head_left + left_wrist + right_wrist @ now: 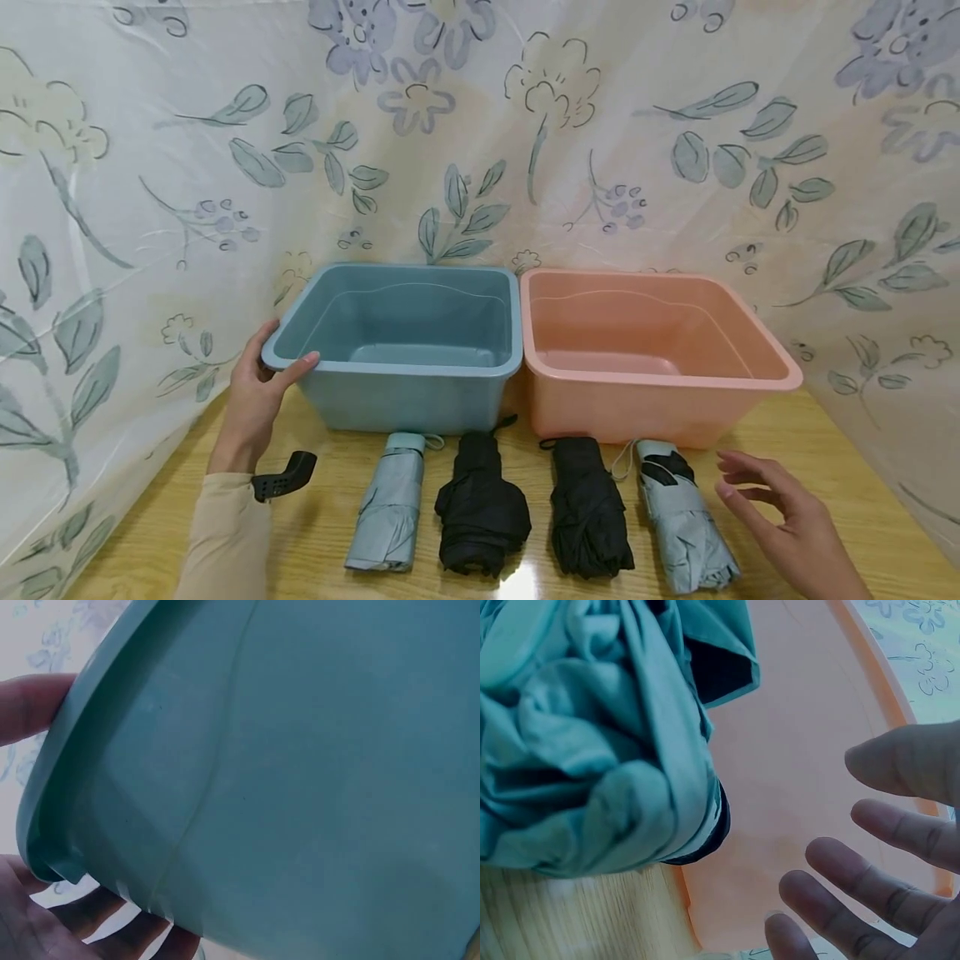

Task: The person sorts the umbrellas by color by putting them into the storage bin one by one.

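At the front left corner of the blue plastic bin [405,400], my left hand [253,396] holds the rim, thumb over the edge and fingers along the outer side. That grip also shows in the left wrist view, against the bin's wall [300,765]. My right hand [791,521] hovers with loosely bent fingers just right of a folded light blue umbrella [686,525], holding nothing. In the right wrist view its fingers are spread apart from the umbrella's bunched cloth [592,772].
A pink bin [637,408] stands right beside the blue one. Before the bins lie another light blue umbrella [390,508] and two black umbrellas [483,512] [588,512] on the wooden table [315,533]. Flowered cloth [480,125] hangs behind and at both sides.
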The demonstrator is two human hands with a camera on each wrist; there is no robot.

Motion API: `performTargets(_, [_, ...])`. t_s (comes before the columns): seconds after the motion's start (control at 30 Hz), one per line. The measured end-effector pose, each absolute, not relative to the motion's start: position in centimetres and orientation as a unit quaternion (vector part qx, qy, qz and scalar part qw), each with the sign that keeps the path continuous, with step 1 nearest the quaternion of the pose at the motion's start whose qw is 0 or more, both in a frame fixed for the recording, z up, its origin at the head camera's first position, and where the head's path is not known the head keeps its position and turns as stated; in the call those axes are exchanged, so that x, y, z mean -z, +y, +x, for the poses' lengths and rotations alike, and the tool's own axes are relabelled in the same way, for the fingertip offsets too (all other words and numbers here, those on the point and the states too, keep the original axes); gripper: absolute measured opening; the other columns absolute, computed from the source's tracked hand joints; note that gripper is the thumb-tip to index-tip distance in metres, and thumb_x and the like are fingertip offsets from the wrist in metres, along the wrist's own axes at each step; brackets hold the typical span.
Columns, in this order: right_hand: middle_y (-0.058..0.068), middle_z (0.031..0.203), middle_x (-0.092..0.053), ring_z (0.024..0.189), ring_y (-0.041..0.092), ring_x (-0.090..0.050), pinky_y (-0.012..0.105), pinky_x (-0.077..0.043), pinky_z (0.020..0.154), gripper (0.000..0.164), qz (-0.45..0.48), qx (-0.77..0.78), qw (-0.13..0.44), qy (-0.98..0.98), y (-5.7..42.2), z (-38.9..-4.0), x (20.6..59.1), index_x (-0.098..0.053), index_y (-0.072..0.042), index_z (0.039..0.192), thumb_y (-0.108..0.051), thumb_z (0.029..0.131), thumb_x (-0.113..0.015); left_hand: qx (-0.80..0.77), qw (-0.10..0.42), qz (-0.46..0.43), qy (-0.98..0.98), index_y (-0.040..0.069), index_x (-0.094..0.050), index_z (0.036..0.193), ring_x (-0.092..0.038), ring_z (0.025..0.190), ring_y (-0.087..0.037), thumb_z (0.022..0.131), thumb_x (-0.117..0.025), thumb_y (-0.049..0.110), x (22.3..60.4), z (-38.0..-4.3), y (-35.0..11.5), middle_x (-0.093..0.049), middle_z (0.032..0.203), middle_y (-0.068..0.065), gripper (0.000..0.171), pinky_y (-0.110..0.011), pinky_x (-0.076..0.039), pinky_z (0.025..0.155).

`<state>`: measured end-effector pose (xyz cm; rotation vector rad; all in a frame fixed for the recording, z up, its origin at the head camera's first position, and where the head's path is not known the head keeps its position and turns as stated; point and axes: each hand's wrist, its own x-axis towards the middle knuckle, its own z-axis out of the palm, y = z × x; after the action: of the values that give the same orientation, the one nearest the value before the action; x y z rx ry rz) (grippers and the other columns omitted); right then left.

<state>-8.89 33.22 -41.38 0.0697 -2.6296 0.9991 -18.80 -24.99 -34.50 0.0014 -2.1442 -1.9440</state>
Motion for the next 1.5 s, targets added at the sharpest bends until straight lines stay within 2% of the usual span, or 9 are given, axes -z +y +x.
performTargets(0.1, [-0.003,0.117,-0.063,0.096,-0.010,-0.053,0.009,-0.048,0.075,0.039,0.033,-0.354,0.156,-0.922,33.2,-8.9,41.5,-0.061,-0.007,0.135,-0.015,0.098,-0.070,0.666,0.122,-0.002,-0.736,0.020,-0.011,0.165,-0.021,0.148,-0.033,0.098,-0.069,0.020,34.7,-18.8,-25.2,-0.013,0.167,-0.015,0.088,-0.012,-0.037,0.101])
performTargets(0.33, [-0.019,0.122,-0.057,0.100,-0.006,-0.056,0.018,-0.054,0.075,0.046,0.046,-0.371,0.099,-0.922,33.7,-9.1,41.2,-0.057,-0.007,0.140,-0.015,0.097,-0.071,0.666,0.116,-0.010,-0.737,0.020,-0.010,0.165,-0.023,0.146,-0.033,0.099,-0.069,0.020,34.7,-18.9,-25.3,-0.013,0.167,-0.016,0.088,-0.013,-0.037,0.100])
performTargets(0.57, [0.030,0.146,-0.043,0.119,0.038,-0.057,0.044,-0.057,0.084,0.066,0.036,-0.436,-0.109,-0.893,34.4,-9.8,40.0,-0.037,-0.007,0.157,-0.024,0.100,-0.067,0.668,0.118,-0.012,-0.735,0.018,-0.009,0.165,-0.023,0.147,-0.033,0.099,-0.068,0.018,34.7,-19.0,-25.3,-0.013,0.166,-0.017,0.089,-0.011,-0.038,0.100])
performTargets(0.73, [0.039,0.153,-0.028,0.119,0.047,-0.053,0.057,-0.054,0.085,0.074,0.051,-0.443,-0.216,-0.869,34.0,-10.8,39.8,-0.032,-0.007,0.159,-0.023,0.098,-0.070,0.672,0.124,-0.019,-0.730,0.017,-0.010,0.165,-0.024,0.145,-0.033,0.099,-0.069,0.017,34.7,-19.0,-25.2,-0.015,0.165,-0.019,0.088,-0.011,-0.039,0.098])
performTargets(0.87, [0.039,0.155,-0.024,0.114,0.045,-0.053,0.055,-0.052,0.080,0.079,0.060,-0.410,-0.225,-0.882,33.2,-11.4,40.2,-0.035,-0.009,0.158,-0.027,0.092,-0.076,0.674,0.123,-0.017,-0.728,0.017,-0.010,0.164,-0.025,0.145,-0.032,0.098,-0.069,0.017,34.7,-19.0,-25.2,-0.016,0.165,-0.019,0.089,-0.012,-0.039,0.098])
performTargets(0.97, [0.038,0.148,-0.032,0.109,0.041,-0.052,0.052,-0.050,0.078,0.084,0.066,-0.391,-0.210,-0.894,32.4,-11.5,40.3,-0.038,-0.011,0.157,-0.028,0.088,-0.081,0.673,0.122,-0.014,-0.729,0.017,-0.010,0.165,-0.024,0.146,-0.032,0.098,-0.069,0.017,34.7,-19.0,-25.2,-0.015,0.165,-0.019,0.089,-0.012,-0.038,0.099])
performTargets(1.1, [0.036,0.145,-0.036,0.117,0.054,-0.047,0.059,-0.049,0.081,0.087,0.085,-0.382,-0.181,-0.902,31.7,-11.2,40.5,-0.039,-0.014,0.156,-0.029,0.084,-0.085,0.669,0.122,-0.012,-0.733,0.018,-0.010,0.165,-0.023,0.147,-0.032,0.098,-0.069,0.018,34.7,-19.0,-25.2,-0.014,0.166,-0.018,0.089,-0.011,-0.037,0.100])
performTargets(1.23, [0.039,0.154,-0.027,0.132,0.064,-0.033,0.067,-0.046,0.085,0.088,0.094,-0.395,-0.181,-0.896,31.3,-11.2,40.7,-0.037,-0.016,0.156,-0.031,0.084,-0.084,0.668,0.122,-0.012,-0.734,0.018,-0.009,0.165,-0.022,0.147,-0.032,0.099,-0.069,0.018,34.7,-19.1,-25.2,-0.014,0.166,-0.016,0.089,-0.011,-0.037,0.100])
performTargets(1.5, [0.037,0.155,-0.027,0.131,0.057,-0.040,0.059,-0.049,0.083,0.088,0.072,-0.401,-0.166,-0.898,31.3,-10.9,41.0,-0.037,-0.020,0.155,-0.031,0.083,-0.086,0.668,0.123,-0.010,-0.734,0.019,-0.009,0.165,-0.022,0.148,-0.032,0.099,-0.069,0.018,35.0,-19.1,-25.3,-0.014,0.167,-0.016,0.089,-0.013,-0.036,0.103])
